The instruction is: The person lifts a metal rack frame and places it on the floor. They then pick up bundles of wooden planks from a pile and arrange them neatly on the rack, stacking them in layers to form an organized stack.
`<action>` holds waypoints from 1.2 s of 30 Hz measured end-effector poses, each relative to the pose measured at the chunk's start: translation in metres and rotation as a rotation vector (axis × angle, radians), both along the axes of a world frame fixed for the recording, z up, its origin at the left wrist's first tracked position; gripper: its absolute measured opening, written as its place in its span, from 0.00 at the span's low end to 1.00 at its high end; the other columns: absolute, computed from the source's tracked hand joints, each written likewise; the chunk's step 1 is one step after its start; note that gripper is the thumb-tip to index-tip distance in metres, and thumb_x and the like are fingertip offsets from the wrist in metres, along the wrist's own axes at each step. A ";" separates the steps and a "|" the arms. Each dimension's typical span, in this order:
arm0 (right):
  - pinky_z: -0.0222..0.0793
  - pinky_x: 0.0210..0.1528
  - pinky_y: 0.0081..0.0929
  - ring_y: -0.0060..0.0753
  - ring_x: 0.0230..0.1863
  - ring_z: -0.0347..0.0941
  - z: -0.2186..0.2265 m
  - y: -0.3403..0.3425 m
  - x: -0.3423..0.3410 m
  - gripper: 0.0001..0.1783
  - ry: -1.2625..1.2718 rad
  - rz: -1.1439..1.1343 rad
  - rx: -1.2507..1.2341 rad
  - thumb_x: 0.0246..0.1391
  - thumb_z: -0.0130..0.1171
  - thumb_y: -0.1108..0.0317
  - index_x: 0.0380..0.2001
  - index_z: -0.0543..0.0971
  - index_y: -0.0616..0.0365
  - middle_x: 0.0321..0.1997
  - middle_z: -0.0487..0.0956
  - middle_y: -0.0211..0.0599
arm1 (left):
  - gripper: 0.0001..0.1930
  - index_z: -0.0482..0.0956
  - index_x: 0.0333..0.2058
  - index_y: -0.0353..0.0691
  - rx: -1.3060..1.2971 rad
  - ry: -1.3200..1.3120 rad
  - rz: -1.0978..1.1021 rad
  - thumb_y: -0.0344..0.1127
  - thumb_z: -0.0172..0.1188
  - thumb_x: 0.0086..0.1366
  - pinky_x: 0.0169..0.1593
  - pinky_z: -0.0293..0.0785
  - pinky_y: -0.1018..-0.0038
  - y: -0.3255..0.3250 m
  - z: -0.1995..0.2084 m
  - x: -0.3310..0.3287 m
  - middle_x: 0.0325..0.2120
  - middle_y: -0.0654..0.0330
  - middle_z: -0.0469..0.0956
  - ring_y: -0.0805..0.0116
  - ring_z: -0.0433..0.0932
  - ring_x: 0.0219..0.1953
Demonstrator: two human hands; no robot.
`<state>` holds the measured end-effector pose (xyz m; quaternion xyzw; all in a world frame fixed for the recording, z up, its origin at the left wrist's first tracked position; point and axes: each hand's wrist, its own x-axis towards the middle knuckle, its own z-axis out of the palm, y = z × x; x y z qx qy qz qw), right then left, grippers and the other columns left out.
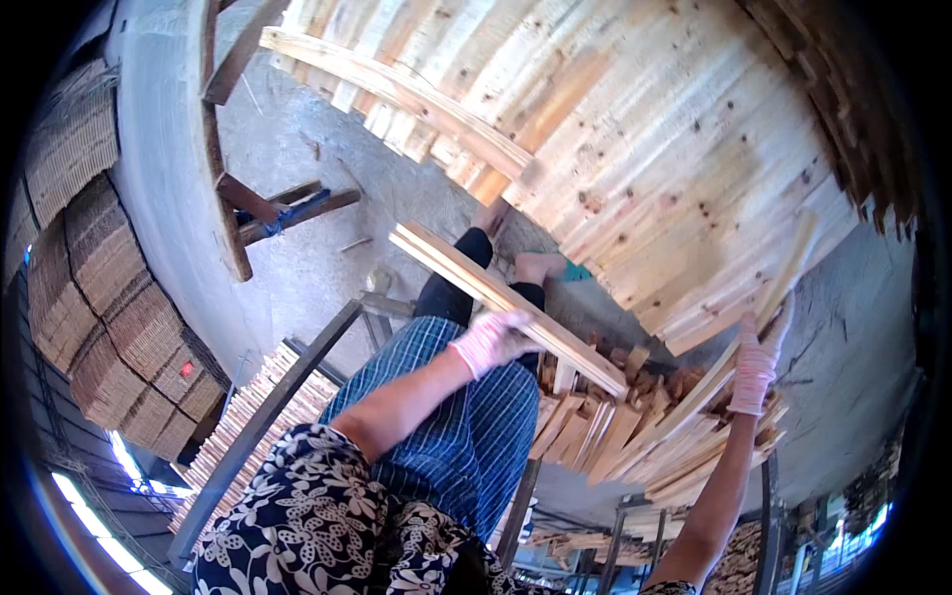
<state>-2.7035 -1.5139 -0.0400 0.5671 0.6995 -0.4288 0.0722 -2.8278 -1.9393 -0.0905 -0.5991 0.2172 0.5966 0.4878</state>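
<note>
My left hand [491,345], in a pale pink glove, is closed around a pair of light wooden strips [446,266] lying side by side. They slant across above my blue checked apron [416,372]. Out to the right, my gloved right hand [754,375] grips a long thin wooden slat [793,256] that points up and away; I cannot tell if it holds more than one. Below it lies a pile of loose wooden strips [605,436]. Ahead of me spreads a broad surface of pale, knotty boards [635,129], with a few strips [397,91] along its left edge.
A dark wooden frame [230,213] with short legs stands on the concrete floor [317,139] at the left. Strapped brown bundles [119,317] are stacked farther left. Close by is a dark rail [273,416] beside stacked strips [263,426]. Dark-edged boards [843,109] rise at the far right.
</note>
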 end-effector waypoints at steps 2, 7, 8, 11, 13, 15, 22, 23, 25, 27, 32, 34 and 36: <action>0.67 0.61 0.39 0.44 0.61 0.67 -0.010 -0.010 -0.043 0.44 -0.087 0.207 0.043 0.61 0.61 0.67 0.75 0.52 0.45 0.69 0.65 0.46 | 0.27 0.68 0.53 0.25 0.123 0.109 -0.002 0.24 0.68 0.57 0.62 0.68 0.32 -0.031 -0.030 -0.058 0.52 0.37 0.73 0.37 0.71 0.60; 0.76 0.48 0.52 0.54 0.52 0.71 -0.084 -0.048 -0.108 0.43 -0.578 0.704 0.589 0.59 0.63 0.60 0.73 0.54 0.33 0.58 0.70 0.49 | 0.30 0.63 0.61 0.27 0.119 0.296 -0.150 0.29 0.64 0.63 0.65 0.66 0.35 -0.030 -0.062 -0.176 0.63 0.38 0.65 0.38 0.67 0.64; 0.74 0.49 0.52 0.54 0.52 0.71 -0.091 -0.052 -0.107 0.42 -0.528 0.705 0.603 0.60 0.62 0.61 0.73 0.54 0.35 0.57 0.70 0.51 | 0.30 0.64 0.61 0.27 0.158 0.340 -0.148 0.29 0.64 0.63 0.65 0.64 0.34 -0.012 -0.058 -0.180 0.64 0.38 0.64 0.38 0.66 0.65; 0.72 0.51 0.53 0.55 0.52 0.71 -0.087 -0.042 -0.091 0.42 -0.436 0.701 0.578 0.59 0.62 0.64 0.73 0.55 0.39 0.56 0.69 0.53 | 0.29 0.65 0.60 0.27 0.019 0.301 -0.196 0.29 0.64 0.63 0.65 0.64 0.34 -0.004 -0.054 -0.178 0.62 0.40 0.67 0.40 0.66 0.65; 0.72 0.52 0.50 0.55 0.52 0.70 -0.086 -0.035 -0.088 0.43 -0.370 0.659 0.488 0.58 0.63 0.65 0.73 0.56 0.40 0.56 0.69 0.52 | 0.28 0.66 0.60 0.28 0.075 0.282 -0.155 0.29 0.64 0.63 0.65 0.64 0.34 -0.014 -0.068 -0.173 0.61 0.41 0.68 0.41 0.67 0.65; 0.72 0.53 0.49 0.56 0.52 0.70 -0.080 -0.023 -0.082 0.44 -0.280 0.678 0.469 0.57 0.63 0.66 0.74 0.56 0.40 0.55 0.69 0.53 | 0.20 0.70 0.54 0.29 0.040 0.347 -0.177 0.29 0.61 0.66 0.55 0.78 0.40 -0.009 -0.060 -0.167 0.53 0.44 0.75 0.44 0.77 0.56; 0.71 0.55 0.50 0.60 0.52 0.70 -0.017 0.055 -0.209 0.44 -0.210 0.711 0.462 0.57 0.61 0.67 0.74 0.55 0.29 0.53 0.69 0.54 | 0.24 0.68 0.52 0.30 0.034 0.227 -0.140 0.28 0.69 0.60 0.57 0.76 0.36 -0.022 0.013 -0.113 0.51 0.43 0.73 0.39 0.76 0.55; 0.71 0.55 0.50 0.60 0.52 0.70 -0.013 0.064 -0.233 0.44 -0.242 0.787 0.498 0.58 0.61 0.66 0.74 0.55 0.27 0.54 0.69 0.54 | 0.25 0.68 0.52 0.30 0.044 0.192 -0.168 0.27 0.69 0.60 0.57 0.76 0.36 -0.020 0.020 -0.107 0.51 0.43 0.73 0.39 0.76 0.55; 0.70 0.56 0.51 0.60 0.53 0.70 -0.013 0.074 -0.277 0.44 -0.311 0.937 0.573 0.59 0.61 0.65 0.73 0.55 0.23 0.54 0.69 0.54 | 0.27 0.66 0.54 0.32 0.064 0.183 -0.232 0.25 0.70 0.59 0.57 0.76 0.36 -0.009 0.032 -0.096 0.49 0.45 0.74 0.41 0.77 0.54; 0.71 0.56 0.51 0.59 0.52 0.72 -0.043 0.086 -0.299 0.40 -0.308 1.004 0.599 0.62 0.56 0.67 0.73 0.55 0.24 0.52 0.71 0.53 | 0.28 0.65 0.55 0.34 0.127 0.196 -0.270 0.24 0.69 0.59 0.56 0.77 0.39 0.006 0.047 -0.085 0.46 0.48 0.76 0.45 0.79 0.52; 0.72 0.55 0.50 0.57 0.54 0.72 -0.054 0.096 -0.305 0.41 -0.343 1.091 0.533 0.62 0.53 0.70 0.73 0.54 0.21 0.52 0.72 0.52 | 0.22 0.70 0.52 0.38 0.206 0.137 -0.395 0.23 0.67 0.61 0.57 0.79 0.48 0.027 0.070 -0.046 0.46 0.49 0.79 0.47 0.81 0.51; 0.72 0.55 0.51 0.57 0.53 0.72 -0.061 0.095 -0.301 0.42 -0.353 1.109 0.550 0.62 0.57 0.67 0.74 0.53 0.22 0.51 0.71 0.51 | 0.23 0.69 0.52 0.38 0.212 0.112 -0.378 0.22 0.67 0.60 0.56 0.80 0.48 0.036 0.081 -0.037 0.45 0.49 0.79 0.47 0.81 0.50; 0.72 0.56 0.50 0.55 0.56 0.72 -0.064 0.092 -0.305 0.42 -0.353 1.116 0.605 0.60 0.52 0.71 0.73 0.55 0.22 0.55 0.72 0.50 | 0.24 0.69 0.52 0.37 0.213 0.106 -0.366 0.21 0.68 0.58 0.53 0.82 0.48 0.048 0.091 -0.034 0.44 0.50 0.79 0.47 0.82 0.48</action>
